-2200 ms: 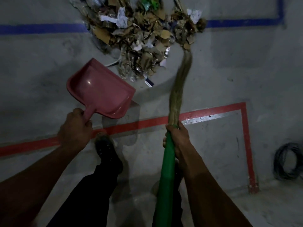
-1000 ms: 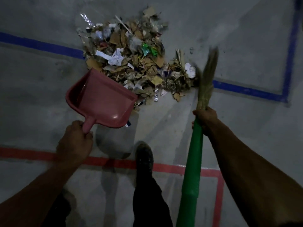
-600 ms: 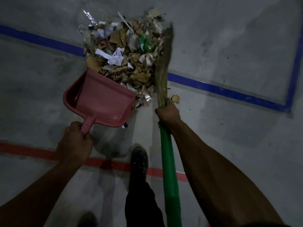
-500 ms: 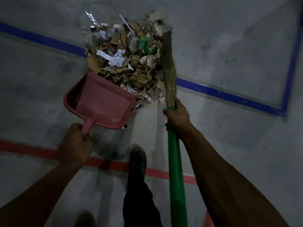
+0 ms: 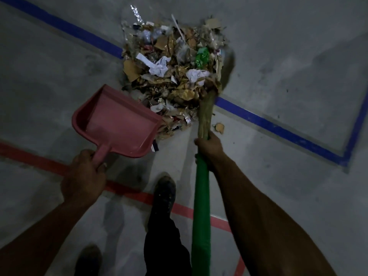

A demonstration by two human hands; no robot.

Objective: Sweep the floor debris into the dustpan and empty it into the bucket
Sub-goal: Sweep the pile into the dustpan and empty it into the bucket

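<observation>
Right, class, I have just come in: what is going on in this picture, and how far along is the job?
A person is clearing rubbish off a concrete floor. The left hand grips the handle of a pink dustpan, whose open edge sits against the debris pile. The right hand grips a broom with a green handle; its bristles lie along the pile's right side. The dustpan holds nothing yet, and one scrap lies apart to the right of the broom. No bucket is in view.

Pink dustpan (image 5: 119,124) (empty) touching debris pile (image 5: 173,76), broom (image 5: 207,108) beside
</observation>
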